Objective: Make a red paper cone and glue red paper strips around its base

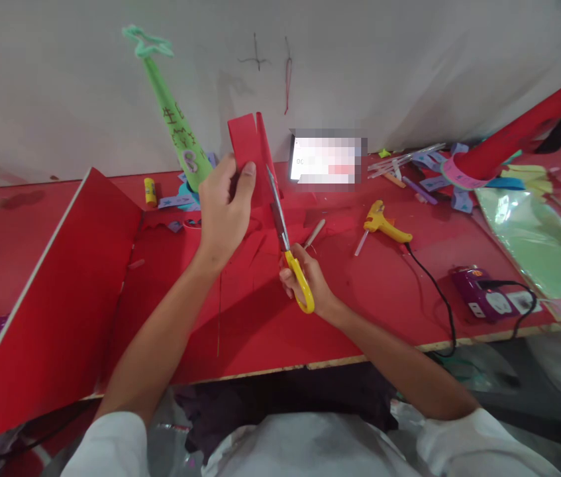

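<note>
My left hand (225, 209) pinches a strip of red paper (244, 138) between thumb and fingers, holding it up above the table. In my right hand (310, 281) is a pair of scissors (299, 281) with yellow handles, its blades pointing up and away from me. The blade tips meet the lower right part of the red paper, where a narrow piece stands apart from the wider strip. Whether the blades are fully closed is hard to make out. Behind my left hand rises a green paper cone (181, 126) with writing and a pale green fuzzy top.
A yellow glue gun (382, 222) with a cord lies to the right, near a purple power strip (479, 291). A red board (71, 291) stands at the left. A glue stick (150, 192), a lit screen (327, 159) and a red cone (523, 126) are along the back.
</note>
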{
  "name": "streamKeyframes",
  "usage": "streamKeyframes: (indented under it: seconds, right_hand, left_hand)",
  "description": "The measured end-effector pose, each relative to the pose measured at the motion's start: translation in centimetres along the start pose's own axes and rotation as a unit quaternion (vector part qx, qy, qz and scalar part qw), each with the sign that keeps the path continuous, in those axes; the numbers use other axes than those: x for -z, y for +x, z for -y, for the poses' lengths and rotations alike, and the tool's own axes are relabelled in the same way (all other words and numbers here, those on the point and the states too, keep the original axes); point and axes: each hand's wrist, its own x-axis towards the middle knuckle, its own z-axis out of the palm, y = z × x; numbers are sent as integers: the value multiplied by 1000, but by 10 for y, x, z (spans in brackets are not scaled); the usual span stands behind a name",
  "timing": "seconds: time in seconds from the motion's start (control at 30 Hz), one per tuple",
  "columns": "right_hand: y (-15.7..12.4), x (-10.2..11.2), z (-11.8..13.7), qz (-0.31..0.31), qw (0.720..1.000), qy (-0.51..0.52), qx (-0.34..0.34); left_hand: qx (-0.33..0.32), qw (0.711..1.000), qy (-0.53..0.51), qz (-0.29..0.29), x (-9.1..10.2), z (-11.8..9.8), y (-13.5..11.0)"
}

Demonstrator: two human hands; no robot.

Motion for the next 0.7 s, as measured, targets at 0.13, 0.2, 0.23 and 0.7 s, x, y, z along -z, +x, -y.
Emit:
streamKeyframes:
  seconds: [0.13, 0.2, 0.23, 0.7]
  right_hand:
    - [-1, 0, 3, -5, 1000, -18, -11]
    - [-2, 0, 4, -7, 1000, -14, -22]
    - [-2, 0, 4, -6, 1000, -10, -26]
    - [2, -1, 3, -24, 999, 2, -49]
  left_hand:
    - [-3, 1000, 4, 2, 1, -4, 0]
    - [-6, 1000, 16, 8, 1, -7, 0]
    - [-7, 1000, 22, 11, 1, -9, 0]
    - [-24, 999, -12, -23, 3, -25, 3]
